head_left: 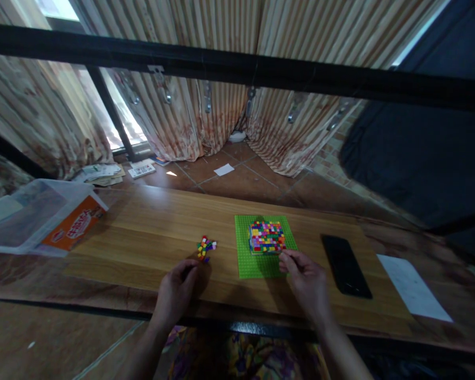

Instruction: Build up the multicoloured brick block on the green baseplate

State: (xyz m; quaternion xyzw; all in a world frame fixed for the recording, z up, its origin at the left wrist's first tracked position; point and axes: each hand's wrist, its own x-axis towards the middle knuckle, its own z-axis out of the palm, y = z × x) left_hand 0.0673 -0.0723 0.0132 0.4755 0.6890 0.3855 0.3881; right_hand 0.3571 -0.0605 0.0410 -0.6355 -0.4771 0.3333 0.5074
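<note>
A green baseplate (253, 261) lies on the wooden table (142, 232). On it stands a block of many small coloured bricks (266, 236). My right hand (306, 279) rests at the plate's near right corner, with its fingers pinched together beside the block; what they hold is too small to make out. A small heap of loose coloured bricks (206, 246) lies left of the plate. My left hand (177, 289) sits just below that heap with its fingers curled down onto the table, and I cannot see anything in them.
A black phone (345, 265) lies right of the plate, and a white sheet of paper (414, 287) further right. A clear plastic tub with an orange label (43, 219) stands at the table's left end. Black frame bars cross above.
</note>
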